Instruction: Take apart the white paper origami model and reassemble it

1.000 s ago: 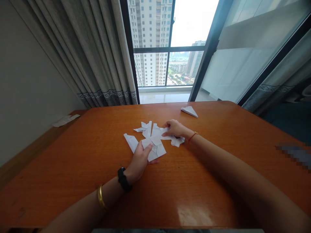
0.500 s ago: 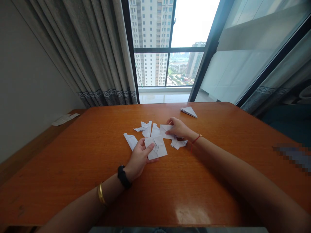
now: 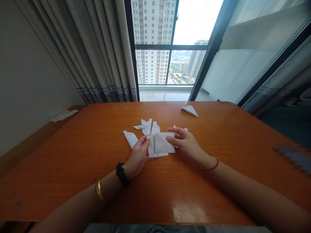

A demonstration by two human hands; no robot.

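Observation:
My left hand (image 3: 139, 154) is closed on a folded white paper square (image 3: 152, 149), thumb on top and fingers beneath. In my right hand (image 3: 187, 142), pinched between thumb and fingers, is a second folded paper square (image 3: 163, 144) with creased triangular flaps. It overlaps the first square and covers most of it. Just beyond lie folded paper pieces: a slanted strip (image 3: 131, 139) by my left fingers, a pointed, pinwheel-like shape (image 3: 145, 126) and an upright strip (image 3: 155, 127). Another white piece (image 3: 185, 129) is partly hidden behind my right hand.
A stack of folded paper triangles (image 3: 190, 110) rests near the far edge of the brown wooden table (image 3: 102, 191). White paper (image 3: 63, 116) lies on a ledge at the left. Beyond the table are a curtain (image 3: 104, 58) and a window. A blurred patch (image 3: 293, 158) is at the right.
My right hand has drawn the second paper square toward me, from beside the loose pieces onto the square in my left hand. My left hand stays in nearly the same place.

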